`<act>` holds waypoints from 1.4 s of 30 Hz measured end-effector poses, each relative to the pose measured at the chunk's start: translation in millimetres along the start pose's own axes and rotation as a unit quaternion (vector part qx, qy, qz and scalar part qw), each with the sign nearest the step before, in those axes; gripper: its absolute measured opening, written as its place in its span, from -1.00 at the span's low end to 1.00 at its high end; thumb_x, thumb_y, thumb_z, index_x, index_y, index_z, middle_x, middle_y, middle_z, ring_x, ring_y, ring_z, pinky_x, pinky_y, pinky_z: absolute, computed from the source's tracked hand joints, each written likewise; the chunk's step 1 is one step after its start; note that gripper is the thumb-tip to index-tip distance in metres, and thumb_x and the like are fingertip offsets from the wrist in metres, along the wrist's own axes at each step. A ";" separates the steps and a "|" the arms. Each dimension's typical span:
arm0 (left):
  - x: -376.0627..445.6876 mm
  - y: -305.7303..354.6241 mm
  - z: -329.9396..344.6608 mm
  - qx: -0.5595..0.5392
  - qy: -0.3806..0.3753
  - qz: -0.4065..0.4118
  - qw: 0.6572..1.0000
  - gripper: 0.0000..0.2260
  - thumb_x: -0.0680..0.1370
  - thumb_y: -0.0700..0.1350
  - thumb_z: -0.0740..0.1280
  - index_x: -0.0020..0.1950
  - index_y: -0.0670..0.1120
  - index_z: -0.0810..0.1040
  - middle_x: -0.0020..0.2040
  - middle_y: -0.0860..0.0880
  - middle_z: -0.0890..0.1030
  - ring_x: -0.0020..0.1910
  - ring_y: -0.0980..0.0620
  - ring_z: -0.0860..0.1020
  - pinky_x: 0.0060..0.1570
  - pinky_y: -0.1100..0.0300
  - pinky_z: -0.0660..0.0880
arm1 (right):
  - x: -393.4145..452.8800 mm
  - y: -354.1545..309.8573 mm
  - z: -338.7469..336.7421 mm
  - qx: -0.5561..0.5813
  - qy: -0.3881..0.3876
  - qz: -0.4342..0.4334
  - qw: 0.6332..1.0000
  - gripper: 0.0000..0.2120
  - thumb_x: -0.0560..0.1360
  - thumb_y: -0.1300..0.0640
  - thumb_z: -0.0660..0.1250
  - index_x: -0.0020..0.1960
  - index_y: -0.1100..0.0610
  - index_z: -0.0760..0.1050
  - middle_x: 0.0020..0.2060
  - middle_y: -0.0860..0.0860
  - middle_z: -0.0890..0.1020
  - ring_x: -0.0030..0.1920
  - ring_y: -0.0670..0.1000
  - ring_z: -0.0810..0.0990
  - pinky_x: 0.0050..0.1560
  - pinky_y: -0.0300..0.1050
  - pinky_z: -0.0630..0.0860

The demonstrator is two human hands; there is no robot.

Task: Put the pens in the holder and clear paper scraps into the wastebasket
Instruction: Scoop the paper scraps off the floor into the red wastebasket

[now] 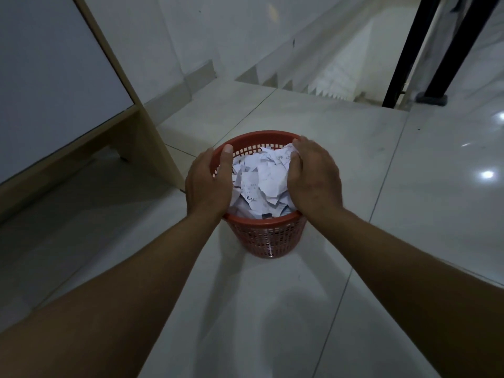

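Scrap-clearing step, dump phase. Red wastebasket (268,236) on floor, centre. Left hand (208,184) and right hand (313,178) cup paper scraps (261,181) over its mouth, fingers curled round the wad. Next, likely: spread hands, drop wad inside rim. Pens, holder out of view.

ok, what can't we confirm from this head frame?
- Pens and holder: out of the head view.
- Desk top: cut off by the frame edge.
- Depth of white paper scraps in the red plastic mesh wastebasket: hidden by the top layer, left hand and right hand.
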State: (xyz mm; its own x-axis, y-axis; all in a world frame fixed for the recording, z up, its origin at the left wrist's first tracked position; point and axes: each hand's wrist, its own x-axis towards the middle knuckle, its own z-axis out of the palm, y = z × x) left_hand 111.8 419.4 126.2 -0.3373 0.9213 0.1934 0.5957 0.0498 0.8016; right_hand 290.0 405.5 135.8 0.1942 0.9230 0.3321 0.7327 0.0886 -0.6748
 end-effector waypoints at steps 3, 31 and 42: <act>1.2 5.5 2.2 -0.005 0.027 -0.046 0.999 -0.42 0.60 0.33 0.08 0.51 0.03 0.36 0.48 -0.01 0.42 0.43 -0.06 0.40 0.40 -0.07 0.36 | 0.6 0.0 -3.1 0.062 0.065 0.039 0.995 -0.63 0.68 0.10 0.11 0.43 0.14 0.45 0.46 0.05 0.43 0.49 0.02 0.31 0.50 -0.03 0.23; 13.6 135.9 -43.4 0.050 0.038 -0.108 0.992 -0.45 0.53 0.35 0.04 0.30 0.06 0.53 0.23 0.04 0.62 0.16 -0.02 0.60 0.18 -0.07 0.57 | 65.4 -70.2 -117.3 0.067 -0.008 0.210 0.975 -0.48 0.63 -0.08 0.20 0.52 0.12 0.30 0.44 0.01 0.42 0.41 -0.01 0.40 0.24 -0.27 0.25; 98.0 295.6 -74.0 0.039 0.030 -0.169 0.984 -0.31 0.47 0.43 -0.04 0.29 0.00 0.53 0.27 0.00 0.54 0.17 -0.03 0.57 0.21 -0.06 0.55 | 201.4 -138.7 -219.9 0.045 -0.049 0.206 0.976 -0.51 0.66 -0.09 0.13 0.54 0.05 0.27 0.46 0.02 0.39 0.42 0.02 0.39 0.28 -0.20 0.31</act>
State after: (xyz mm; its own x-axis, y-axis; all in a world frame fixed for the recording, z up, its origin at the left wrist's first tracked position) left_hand 201.0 495.9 424.0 -0.5675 0.8223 -0.0415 0.4959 0.3816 0.7800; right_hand 370.9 496.7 441.2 0.3941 0.9181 -0.0407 0.5450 -0.2691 -0.7941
